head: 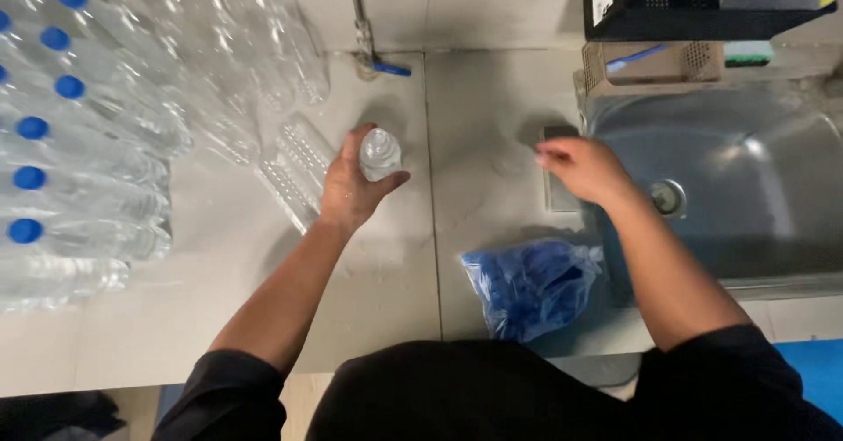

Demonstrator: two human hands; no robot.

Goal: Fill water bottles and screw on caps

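Observation:
My left hand [351, 185] grips a clear plastic bottle [380, 153] that has no cap and stands upright over the grey counter [492, 107]. My right hand [584, 169] hovers near the left rim of the steel sink [746, 178], fingers loosely curled and pointing left; whether it pinches something small I cannot tell. A clear bag of blue caps [531, 285] lies on the counter just below my right forearm.
Capped bottles with blue lids [79, 169] lie stacked at the far left. Several uncapped empty bottles [263, 81] lie beside them, near my left hand. A tap pipe with a blue handle [373, 59] rises at the back. A black perforated rack [702, 2] sits above the sink.

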